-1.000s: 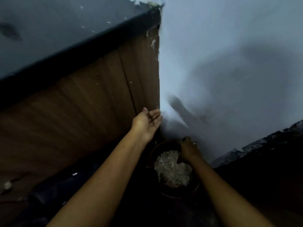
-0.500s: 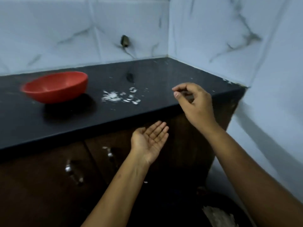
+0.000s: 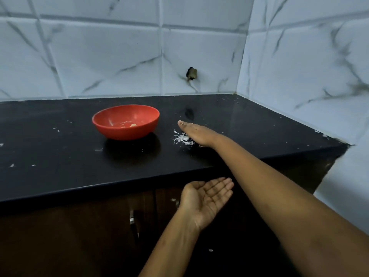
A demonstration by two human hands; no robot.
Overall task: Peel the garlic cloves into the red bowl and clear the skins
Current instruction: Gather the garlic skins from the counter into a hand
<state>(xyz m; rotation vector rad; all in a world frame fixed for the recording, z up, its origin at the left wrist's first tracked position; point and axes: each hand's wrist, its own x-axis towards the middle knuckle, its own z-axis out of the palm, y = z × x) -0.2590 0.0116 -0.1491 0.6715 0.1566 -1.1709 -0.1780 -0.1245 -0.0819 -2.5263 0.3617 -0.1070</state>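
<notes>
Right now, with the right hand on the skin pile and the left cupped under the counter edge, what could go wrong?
The skins are thin flakes, and the right hand covers only part of the pile; a fast sweep could scatter them.
The left hand sits below the counter edge, right of the pile, so flakes may miss the palm and fall.
The red bowl stands close on the left; a sideways stroke might flick skins into it.

Head view — down onto countertop [image 3: 60, 176]
</notes>
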